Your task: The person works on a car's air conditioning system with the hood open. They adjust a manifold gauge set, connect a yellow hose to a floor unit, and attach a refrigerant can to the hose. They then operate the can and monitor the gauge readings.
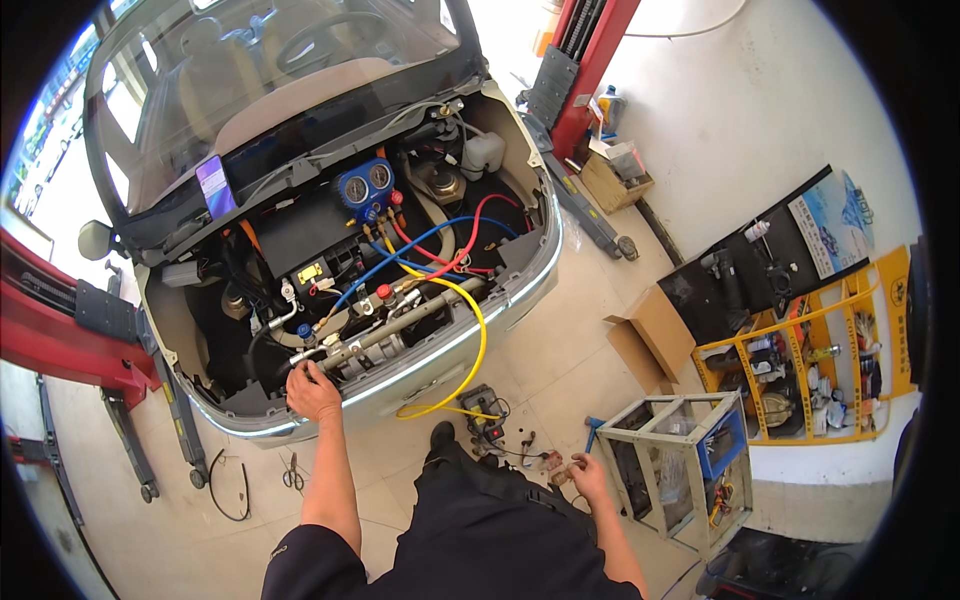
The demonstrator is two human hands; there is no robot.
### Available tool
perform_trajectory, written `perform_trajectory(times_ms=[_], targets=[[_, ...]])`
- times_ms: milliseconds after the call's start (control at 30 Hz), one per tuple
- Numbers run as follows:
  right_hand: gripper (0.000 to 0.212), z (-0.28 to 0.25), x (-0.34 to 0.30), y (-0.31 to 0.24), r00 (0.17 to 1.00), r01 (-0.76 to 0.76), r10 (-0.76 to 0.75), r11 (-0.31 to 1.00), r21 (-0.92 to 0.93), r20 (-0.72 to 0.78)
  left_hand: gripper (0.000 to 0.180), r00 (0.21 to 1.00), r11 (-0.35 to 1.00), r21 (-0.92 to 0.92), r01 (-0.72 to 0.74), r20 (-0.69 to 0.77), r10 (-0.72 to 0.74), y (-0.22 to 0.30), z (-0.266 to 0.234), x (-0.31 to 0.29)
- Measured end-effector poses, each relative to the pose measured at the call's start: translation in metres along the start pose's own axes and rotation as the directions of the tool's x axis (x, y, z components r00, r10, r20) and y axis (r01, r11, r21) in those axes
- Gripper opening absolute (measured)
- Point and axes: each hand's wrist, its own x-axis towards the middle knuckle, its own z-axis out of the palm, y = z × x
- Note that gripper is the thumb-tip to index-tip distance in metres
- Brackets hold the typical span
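Observation:
My left hand (313, 393) reaches over the front edge of the open engine bay. Its fingers are bent together beside a metal pipe fitting (303, 357); what lies between them is too small to tell. Low at my right side, my right hand (590, 476) has its fingers curled around something I cannot make out. A blue gauge manifold (367, 190) with two dials hangs at the back of the bay. From it run a blue hose (385, 262), a red hose (428, 237) and a yellow hose (481, 345). The blue and red hoses lead to couplers near the front pipes.
The yellow hose drops to a dark pump-like machine (484, 415) on the floor. Right of me stand a metal-frame cart (690, 425), an open cardboard box (655, 335) and a yellow rack (800, 350). Red lift posts (60, 325) flank the car. Scissors (292, 475) lie on the floor.

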Motion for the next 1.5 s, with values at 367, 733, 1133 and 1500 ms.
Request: perform_trajectory(times_ms=[367, 733, 1133, 1500], targets=[[0.037, -0.013, 0.019, 0.072, 0.97, -0.081, 0.166, 0.913, -0.401, 0.18, 0.069, 0.971, 0.977, -0.033, -0.211, 0.112, 0.213, -0.009, -0.017, -0.011], [0.038, -0.005, 0.024, 0.06, 0.97, -0.095, 0.151, 0.955, -0.28, 0.188, 0.059, 0.976, 0.978, -0.023, -0.205, 0.073, 0.207, -0.011, -0.015, -0.015], [0.037, 0.04, 0.042, 0.11, 0.958, -0.05, 0.127, 0.956, -0.29, 0.255, 0.057, 0.974, 0.976, -0.017, -0.215, 0.066, 0.216, -0.013, -0.013, -0.017], [0.033, 0.024, 0.048, 0.085, 0.979, -0.037, 0.098, 0.949, -0.314, 0.181, 0.055, 0.974, 0.977, 0.041, -0.208, -0.083, 0.21, -0.015, -0.013, -0.021]])
